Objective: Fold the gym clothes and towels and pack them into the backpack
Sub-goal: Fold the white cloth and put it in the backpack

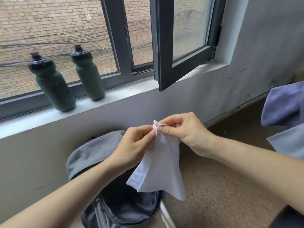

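A small white towel (160, 168) hangs in the air in front of me, above the backpack. My left hand (134, 145) pinches its top edge between thumb and fingers. My right hand (184, 129) pinches the same top edge right beside it, so both hands meet at the upper corner. The grey backpack (92, 153) stands against the wall below the window, its main compartment unzipped and its dark lining (128, 206) showing. The towel's lower part hides some of the opening.
Two dark green bottles (54, 84) (88, 74) stand on the window sill (115, 97). An open window sash (166, 63) juts into the room above my hands. Purple-blue cloth (284, 106) and light grey cloth (289, 142) lie at the right. Speckled brown floor (222, 186) spreads below.
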`<state>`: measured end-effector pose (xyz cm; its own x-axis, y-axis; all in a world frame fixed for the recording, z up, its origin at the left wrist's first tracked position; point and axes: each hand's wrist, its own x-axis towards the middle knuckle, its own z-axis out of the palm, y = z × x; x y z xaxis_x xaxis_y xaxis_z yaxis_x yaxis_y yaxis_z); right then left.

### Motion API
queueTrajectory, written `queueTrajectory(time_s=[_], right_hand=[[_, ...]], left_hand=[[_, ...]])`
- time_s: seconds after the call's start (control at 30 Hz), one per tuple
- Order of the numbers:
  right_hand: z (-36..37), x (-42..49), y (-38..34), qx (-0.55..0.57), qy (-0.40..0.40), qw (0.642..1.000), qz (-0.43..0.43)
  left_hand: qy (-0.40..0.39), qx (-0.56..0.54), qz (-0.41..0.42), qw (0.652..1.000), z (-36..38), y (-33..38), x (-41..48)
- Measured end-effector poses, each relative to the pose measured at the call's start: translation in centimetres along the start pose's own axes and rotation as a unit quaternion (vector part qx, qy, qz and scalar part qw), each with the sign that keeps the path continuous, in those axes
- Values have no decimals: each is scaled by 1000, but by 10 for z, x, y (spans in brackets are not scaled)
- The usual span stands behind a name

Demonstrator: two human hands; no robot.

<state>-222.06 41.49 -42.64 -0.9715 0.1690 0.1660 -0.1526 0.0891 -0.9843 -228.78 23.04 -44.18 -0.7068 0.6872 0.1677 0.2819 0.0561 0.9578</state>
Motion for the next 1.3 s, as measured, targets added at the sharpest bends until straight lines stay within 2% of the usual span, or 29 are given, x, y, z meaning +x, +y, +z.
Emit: queueTrajectory(time_s=[0.13,0.4,0.57,0.67,0.77,0.83,0.9,1.0,1.1,1.2,1.27,1.3], right_hand=[[-2,-1,-1,18,-37,999,-5],[-8,7,-9,-52,58,996,-34],[-16,7,-14,-73,85,993,-37],[-18,9,-14,-73,105,991,-42],[-21,13,-13,-71,141,986,-50],[-25,17,-13,-75,167,981,-58],[-32,22,-11,-84,198,975,-56],[-49,31,-2,-89,243,965,-44],[-69,38,8,-97,263,959,-33],[-88,40,13,-111,266,957,-12],[-102,37,14,-121,213,969,5],[-108,34,15,-131,158,979,22]], left_hand=[[-10,-10,7,1000,-1,1,-1],[65,48,53,995,2,4,3],[-41,104,47,993,0,-8,1],[-117,87,-8,989,4,-18,-1],[-140,85,-57,985,6,-32,2],[-140,194,-47,970,7,-47,5],[-144,320,-33,936,5,-65,8],[-145,377,-52,913,-4,-80,10],[-124,379,-67,915,-15,-81,14],[-54,369,-49,927,-37,-70,20],[23,360,-23,932,-54,-65,21],[68,359,-17,931,-62,-65,21]])
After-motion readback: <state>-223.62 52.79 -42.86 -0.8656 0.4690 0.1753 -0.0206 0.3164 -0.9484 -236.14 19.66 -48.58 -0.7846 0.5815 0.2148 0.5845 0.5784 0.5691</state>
